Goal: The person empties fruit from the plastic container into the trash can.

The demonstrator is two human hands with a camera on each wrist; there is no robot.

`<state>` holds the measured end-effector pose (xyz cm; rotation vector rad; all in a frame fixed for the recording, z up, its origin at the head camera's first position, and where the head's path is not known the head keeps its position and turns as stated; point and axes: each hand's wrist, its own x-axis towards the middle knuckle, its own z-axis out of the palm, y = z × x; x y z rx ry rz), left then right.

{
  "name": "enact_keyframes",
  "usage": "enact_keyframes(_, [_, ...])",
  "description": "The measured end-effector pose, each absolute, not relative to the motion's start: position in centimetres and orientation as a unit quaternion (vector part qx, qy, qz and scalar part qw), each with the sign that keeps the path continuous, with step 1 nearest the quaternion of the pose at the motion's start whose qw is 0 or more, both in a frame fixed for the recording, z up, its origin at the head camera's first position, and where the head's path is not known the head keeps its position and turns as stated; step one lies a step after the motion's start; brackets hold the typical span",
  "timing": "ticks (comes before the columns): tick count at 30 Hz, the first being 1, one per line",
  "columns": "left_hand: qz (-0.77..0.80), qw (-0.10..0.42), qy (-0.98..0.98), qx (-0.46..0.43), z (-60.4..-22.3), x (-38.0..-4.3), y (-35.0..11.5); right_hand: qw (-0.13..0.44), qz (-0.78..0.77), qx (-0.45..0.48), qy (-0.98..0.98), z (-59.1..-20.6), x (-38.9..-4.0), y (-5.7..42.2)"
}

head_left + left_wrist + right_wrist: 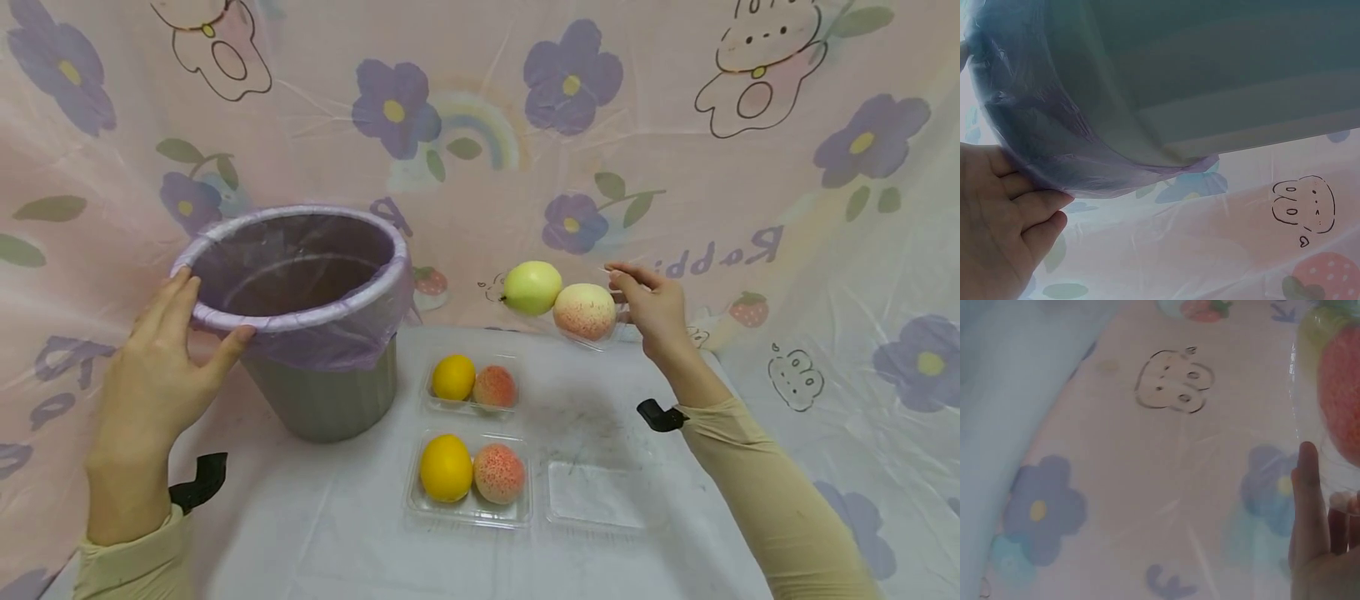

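My left hand (153, 379) rests against the outside of a grey trash can (322, 408) at its rim, fingers fairly straight and thumb spread. A translucent purple liner bag (337, 342) is folded over that rim; the fingertips touch it in the left wrist view. At the right, my right hand (652, 308) holds a clear plastic fruit box (596, 343) by its side, raised over the back of the table. A green pear (532, 287) and a pale, red-speckled peach (585, 312) sit in it. The right wrist view shows only part of the hand and box.
Two clear boxes stand on the white-covered table, each with a yellow fruit (446, 468) and a red peach (498, 473). Beside the nearer one lies a flat, clear plastic tray (596, 496). A patterned curtain (480, 100) hangs behind.
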<state>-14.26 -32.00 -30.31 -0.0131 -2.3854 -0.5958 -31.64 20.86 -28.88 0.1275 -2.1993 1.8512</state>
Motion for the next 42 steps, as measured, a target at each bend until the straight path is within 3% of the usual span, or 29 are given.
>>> enact_keyframes(22, [-0.219,0.334,-0.917,-0.002,-30.2,-14.3,-31.9,0.156,0.719,0.100,-0.670,-22.7,-32.2,11.2])
enact_keyframes(42, [-0.222,0.346,-0.912,-0.008,-30.4,-14.3,-31.9,0.186,0.720,0.151,-0.652,-20.4,-32.7,2.1])
